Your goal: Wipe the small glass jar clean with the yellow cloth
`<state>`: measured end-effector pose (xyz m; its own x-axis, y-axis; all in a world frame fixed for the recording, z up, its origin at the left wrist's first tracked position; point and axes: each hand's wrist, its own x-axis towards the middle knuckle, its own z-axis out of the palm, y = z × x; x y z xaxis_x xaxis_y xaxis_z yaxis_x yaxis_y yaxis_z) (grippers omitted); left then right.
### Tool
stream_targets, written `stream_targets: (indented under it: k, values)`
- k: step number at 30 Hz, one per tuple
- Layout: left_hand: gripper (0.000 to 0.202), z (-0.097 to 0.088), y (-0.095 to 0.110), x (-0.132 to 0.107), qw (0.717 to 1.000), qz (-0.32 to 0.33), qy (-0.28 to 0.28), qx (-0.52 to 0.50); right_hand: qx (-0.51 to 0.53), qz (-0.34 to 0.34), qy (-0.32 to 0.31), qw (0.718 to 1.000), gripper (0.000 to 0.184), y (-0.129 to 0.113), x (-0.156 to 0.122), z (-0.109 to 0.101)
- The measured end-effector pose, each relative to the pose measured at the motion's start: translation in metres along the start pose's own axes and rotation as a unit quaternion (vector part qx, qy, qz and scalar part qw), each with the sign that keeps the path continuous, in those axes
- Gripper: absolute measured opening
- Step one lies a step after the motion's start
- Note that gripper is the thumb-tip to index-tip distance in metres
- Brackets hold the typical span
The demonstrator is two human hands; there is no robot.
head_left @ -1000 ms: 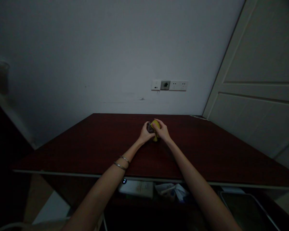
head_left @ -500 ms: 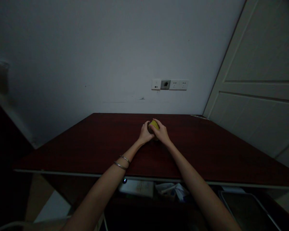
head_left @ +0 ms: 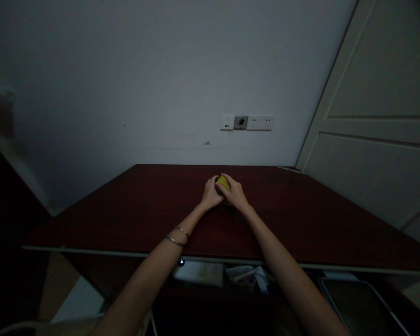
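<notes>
A small rounded thing with a yellow top (head_left: 224,181) and a darker side is held between both hands over the middle of the table. My left hand (head_left: 212,193) is closed around its left, darker side. On the yellow part, my right hand (head_left: 235,192) grips with the thumb across the near side and the fingers over the far side. Most of the thing is covered by the hands, and the dim light hides its exact kind. Two thin bangles (head_left: 177,237) circle my left forearm.
The dark red table (head_left: 154,196) reaches back to a pale wall with a row of sockets (head_left: 247,123). Below its front edge, a shelf holds a white box (head_left: 199,273) and crumpled papers (head_left: 248,277). A dark tray-like object (head_left: 359,303) lies lower right; a white door (head_left: 378,121) stands at right.
The yellow top sits very slightly differently between the hands, and my right fingers have shifted a little on it. The arms stay nearly in place.
</notes>
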<state>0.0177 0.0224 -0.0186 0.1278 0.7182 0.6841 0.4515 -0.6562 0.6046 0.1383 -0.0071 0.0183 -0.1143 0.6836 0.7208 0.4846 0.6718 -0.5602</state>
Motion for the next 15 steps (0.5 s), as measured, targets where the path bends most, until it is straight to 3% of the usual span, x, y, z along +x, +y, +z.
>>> stream_targets:
  k: [6, 12, 15]
  values:
    - [0.075, 0.0019, 0.0049, -0.0010, 0.999, 0.013, -0.012, 0.028, -0.023, 0.086, 0.046, 0.995, 0.048, 0.0059, 0.0039, -0.0010]
    - [0.073, 0.0060, 0.0009, 0.0012, 0.997, -0.042, 0.003, -0.061, 0.011, -0.016, -0.024, 1.000, 0.048, 0.0044, 0.0024, -0.0044]
    - [0.074, 0.0077, 0.0019, 0.0012, 0.990, -0.065, -0.018, -0.127, 0.043, 0.017, -0.011, 0.999, 0.048, 0.0076, 0.0044, -0.0048]
